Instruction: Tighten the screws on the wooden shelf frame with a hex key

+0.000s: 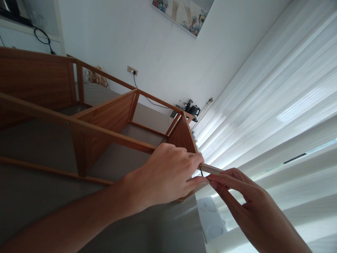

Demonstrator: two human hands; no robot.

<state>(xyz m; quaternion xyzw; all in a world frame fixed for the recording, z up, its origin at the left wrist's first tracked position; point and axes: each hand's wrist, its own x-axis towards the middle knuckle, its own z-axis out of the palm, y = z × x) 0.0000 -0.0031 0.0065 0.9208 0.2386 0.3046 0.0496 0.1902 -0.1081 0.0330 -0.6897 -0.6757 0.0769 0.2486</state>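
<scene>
- A small dark metal tool, thin and rod-like and most likely a hex key, is seen at the corner of a wooden shelf frame, between the fingertips of both hands.
- The left hand is laid over the end of the frame's front rail; its fingers are curled close together, and the index finger and thumb are narrowed to a pinch around the tool's upper part.
- The right hand is brought in from the lower right; its index finger and thumb are extended and pressed nearly together at the tool's lower end, just beside the left thumb. The remaining fingers are folded beneath the palm.
- Only a short stretch of the tool is shown between the two pinches; its ends are hidden, so its full shape cannot be told.
- The tool is held against the pale cut end of the rail, where the rail meets the frame's end panel.
- The frame is built of reddish-brown boards, divided by upright panels into open compartments, and is viewed tilted. A screw head is visible on the front rail.
- Behind the frame, a white wall with a socket and a framed picture is shown; a sheer white curtain fills the right side.
</scene>
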